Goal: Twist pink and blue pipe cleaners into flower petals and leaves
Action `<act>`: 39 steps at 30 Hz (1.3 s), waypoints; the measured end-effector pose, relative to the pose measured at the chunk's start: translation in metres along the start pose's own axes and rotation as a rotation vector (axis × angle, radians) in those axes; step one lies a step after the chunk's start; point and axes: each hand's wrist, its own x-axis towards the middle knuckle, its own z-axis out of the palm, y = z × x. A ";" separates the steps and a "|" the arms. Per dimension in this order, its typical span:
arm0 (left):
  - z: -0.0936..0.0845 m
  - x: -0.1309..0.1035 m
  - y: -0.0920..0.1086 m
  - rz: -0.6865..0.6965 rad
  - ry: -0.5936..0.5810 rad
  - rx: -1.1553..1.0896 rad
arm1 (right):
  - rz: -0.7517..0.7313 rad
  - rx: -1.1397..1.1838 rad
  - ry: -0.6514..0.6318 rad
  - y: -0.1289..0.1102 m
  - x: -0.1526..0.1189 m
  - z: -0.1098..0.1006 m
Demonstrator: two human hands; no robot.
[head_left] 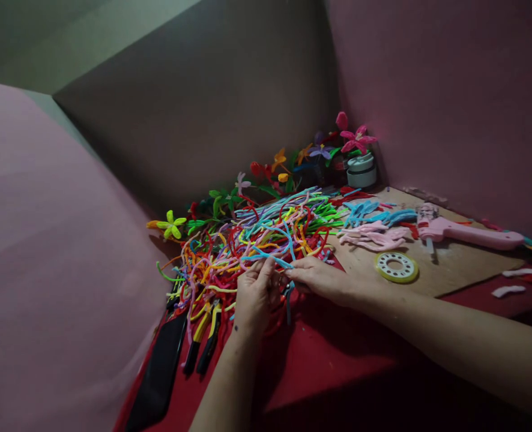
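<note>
My left hand (257,288) and my right hand (313,277) are close together over the front of a heap of coloured pipe cleaners (234,240). Between their fingertips runs a light blue pipe cleaner (272,259), pinched by both hands. One end of it reaches up and left over the heap. Below the fingers another blue piece (288,306) hangs down. The fingers of my left hand are curled and partly hide each other.
Yellow-and-black pliers (207,336) and a black phone-like slab (160,366) lie at the left. A pink glue gun (473,233), a tape roll (396,266) and pink pieces (376,237) rest on a brown board (455,270). Pipe-cleaner flowers (358,140) line the back wall.
</note>
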 end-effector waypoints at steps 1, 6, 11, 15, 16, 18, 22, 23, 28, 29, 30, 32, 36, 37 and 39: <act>0.000 0.000 0.000 0.015 0.002 -0.005 | 0.008 -0.022 -0.012 0.001 0.001 0.000; 0.000 0.000 0.000 0.045 0.036 -0.031 | -0.030 -0.051 -0.130 0.012 0.002 -0.002; -0.001 0.003 0.006 0.086 0.089 -0.137 | 0.010 0.241 -0.188 0.013 -0.002 0.001; -0.004 0.004 0.009 0.074 0.141 -0.127 | -0.002 0.423 -0.150 0.011 -0.004 0.002; -0.005 0.004 0.009 0.086 0.147 -0.108 | 0.013 0.452 -0.147 0.011 -0.004 0.002; -0.007 0.004 0.009 0.113 0.156 -0.064 | 0.035 0.470 -0.149 0.014 -0.002 0.001; -0.011 0.002 0.009 0.161 0.187 0.055 | 0.024 0.389 -0.178 0.021 0.001 0.001; -0.012 0.001 0.009 0.179 0.205 0.095 | 0.029 0.347 -0.190 0.022 0.001 0.000; -0.017 0.002 0.009 0.180 0.216 0.020 | 0.052 0.195 -0.281 0.022 0.001 0.000; -0.016 0.003 0.009 0.155 0.208 -0.033 | 0.059 0.203 -0.279 0.021 0.002 0.000; -0.016 0.003 0.009 0.134 0.205 -0.076 | 0.066 0.215 -0.266 0.021 0.002 0.001; -0.015 0.004 0.008 0.124 0.213 -0.098 | 0.081 0.236 -0.232 0.020 0.002 0.003; -0.015 0.006 0.007 0.128 0.242 -0.007 | 0.132 0.241 -0.204 0.019 0.000 0.006; -0.016 0.008 0.007 0.115 0.250 -0.016 | 0.156 0.243 -0.209 0.019 0.000 0.006; -0.018 0.010 0.007 0.086 0.261 -0.073 | 0.197 0.262 -0.205 0.020 0.000 0.005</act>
